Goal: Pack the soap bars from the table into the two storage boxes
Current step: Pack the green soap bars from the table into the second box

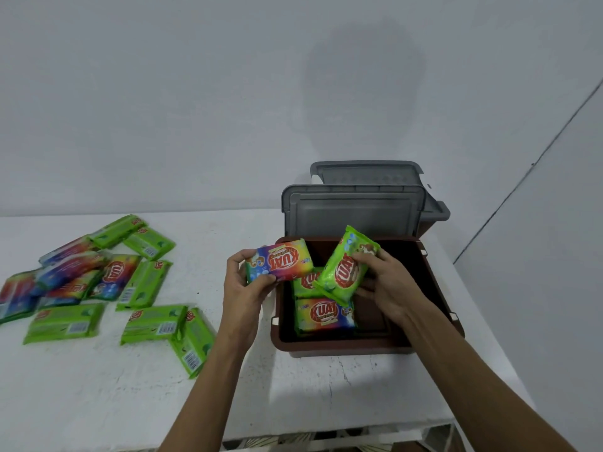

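My left hand (246, 288) grips a rainbow-wrapped soap bar (280, 261) at the left rim of the brown storage box (342, 345). My right hand (385, 282) holds a green soap bar (346, 267), tilted, above the open box. Inside the box lie a rainbow bar (324, 314) and a green bar (305, 282), partly hidden. Behind stands the second box (434, 220), mostly hidden by the grey lids. Several loose soap bars (98, 282), green and rainbow, lie scattered at the table's left.
The near box's grey lid (352, 210) stands upright behind it, with another grey lid (365, 172) farther back. The white table (293, 393) ends at a front edge below my arms. A white wall rises behind, and a wall corner lies at right.
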`<state>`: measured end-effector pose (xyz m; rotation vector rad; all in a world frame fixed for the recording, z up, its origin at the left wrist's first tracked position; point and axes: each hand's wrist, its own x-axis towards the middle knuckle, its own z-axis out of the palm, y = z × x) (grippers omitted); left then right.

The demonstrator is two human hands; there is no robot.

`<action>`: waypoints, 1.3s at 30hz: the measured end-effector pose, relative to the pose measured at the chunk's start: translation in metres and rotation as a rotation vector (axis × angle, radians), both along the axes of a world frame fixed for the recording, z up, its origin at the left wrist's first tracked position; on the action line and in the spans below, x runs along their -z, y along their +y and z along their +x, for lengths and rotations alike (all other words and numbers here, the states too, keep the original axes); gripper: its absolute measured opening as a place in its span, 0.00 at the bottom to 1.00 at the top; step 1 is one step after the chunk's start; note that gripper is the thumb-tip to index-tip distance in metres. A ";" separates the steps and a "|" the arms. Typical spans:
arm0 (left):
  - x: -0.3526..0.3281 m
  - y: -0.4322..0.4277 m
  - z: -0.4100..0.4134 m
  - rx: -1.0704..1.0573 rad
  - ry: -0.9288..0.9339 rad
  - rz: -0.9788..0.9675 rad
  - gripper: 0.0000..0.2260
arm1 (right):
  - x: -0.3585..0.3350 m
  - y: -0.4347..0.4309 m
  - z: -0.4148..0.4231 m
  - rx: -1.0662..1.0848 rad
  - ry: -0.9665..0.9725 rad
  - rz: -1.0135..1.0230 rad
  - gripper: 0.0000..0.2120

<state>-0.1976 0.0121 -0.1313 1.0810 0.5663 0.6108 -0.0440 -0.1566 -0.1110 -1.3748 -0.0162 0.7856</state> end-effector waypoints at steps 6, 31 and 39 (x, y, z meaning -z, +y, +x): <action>0.000 -0.001 0.000 0.002 0.006 0.008 0.20 | 0.014 0.009 0.001 0.143 0.080 -0.051 0.16; 0.005 0.001 0.002 0.014 0.027 0.034 0.21 | 0.031 0.024 -0.004 -0.229 -0.945 -0.906 0.12; -0.003 0.004 -0.001 0.096 0.041 0.160 0.20 | -0.017 0.036 -0.009 -0.225 -0.707 -0.204 0.07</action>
